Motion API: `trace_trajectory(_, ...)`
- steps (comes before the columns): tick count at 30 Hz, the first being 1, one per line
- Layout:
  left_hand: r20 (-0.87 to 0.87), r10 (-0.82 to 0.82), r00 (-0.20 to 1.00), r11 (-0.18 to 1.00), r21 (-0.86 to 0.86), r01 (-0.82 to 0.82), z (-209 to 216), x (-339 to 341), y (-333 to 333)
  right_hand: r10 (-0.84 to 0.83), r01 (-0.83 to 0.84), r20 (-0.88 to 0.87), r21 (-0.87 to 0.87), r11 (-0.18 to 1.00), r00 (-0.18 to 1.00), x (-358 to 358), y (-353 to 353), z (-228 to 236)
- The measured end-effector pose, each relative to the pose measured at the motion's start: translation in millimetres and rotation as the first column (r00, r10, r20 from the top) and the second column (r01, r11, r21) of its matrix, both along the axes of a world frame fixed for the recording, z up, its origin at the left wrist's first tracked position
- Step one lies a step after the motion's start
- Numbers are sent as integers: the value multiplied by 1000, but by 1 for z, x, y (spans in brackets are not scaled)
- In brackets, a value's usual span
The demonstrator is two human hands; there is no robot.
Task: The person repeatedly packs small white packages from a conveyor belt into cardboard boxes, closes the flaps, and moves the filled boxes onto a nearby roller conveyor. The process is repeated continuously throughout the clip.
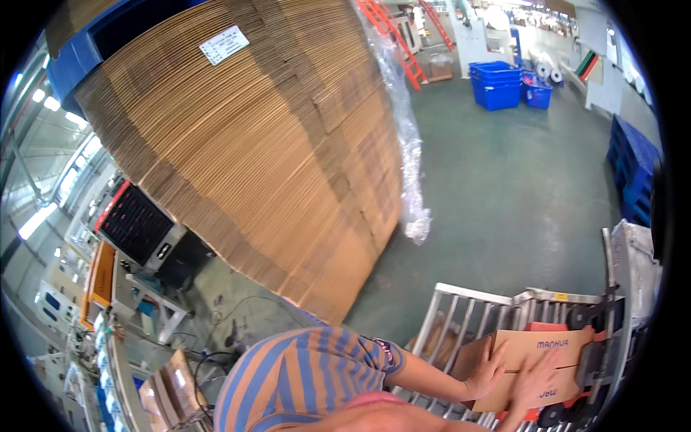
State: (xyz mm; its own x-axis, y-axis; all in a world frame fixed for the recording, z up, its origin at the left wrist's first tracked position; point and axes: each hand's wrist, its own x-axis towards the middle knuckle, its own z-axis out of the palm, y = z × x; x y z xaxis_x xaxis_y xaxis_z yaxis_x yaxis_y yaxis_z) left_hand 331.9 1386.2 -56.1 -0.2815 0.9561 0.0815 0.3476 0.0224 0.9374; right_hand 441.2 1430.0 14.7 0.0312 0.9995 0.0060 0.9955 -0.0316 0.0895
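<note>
At the lower right, a brown cardboard carton [515, 348] with a closed top and a seam along its middle lies on a metal roller conveyor [450, 290]. My left hand [488, 373] rests on the carton's near end with its fingers stretched out. Farther along the top, my right hand [536, 378] lies flat across the seam, fingers spread. Both palms touch the cardboard and neither hand grips it. The carton's far end meets a machine frame [603, 345] with black wheels and red-orange parts.
A tall stack of flattened cardboard [266, 151] fills the upper left, plastic wrap [410, 165] hanging beside it. Blue bins [495, 86], a red ladder [396, 43] and blue pallets [633, 169] stand farther off. Another cardboard box [173, 392] sits at the lower left.
</note>
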Motion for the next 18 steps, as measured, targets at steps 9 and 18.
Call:
trace_trajectory(9, -5, -539, 842, 788, -357, 502, 41, -10, 78, -45, 40, -97, -55, 998, 994, 15, 32, -5)
trace_trajectory(18, -468, -750, 467, 653, -415, 633, 214, -287, 61, 103, -27, -280, 261, 965, 955, 8, 76, -28)
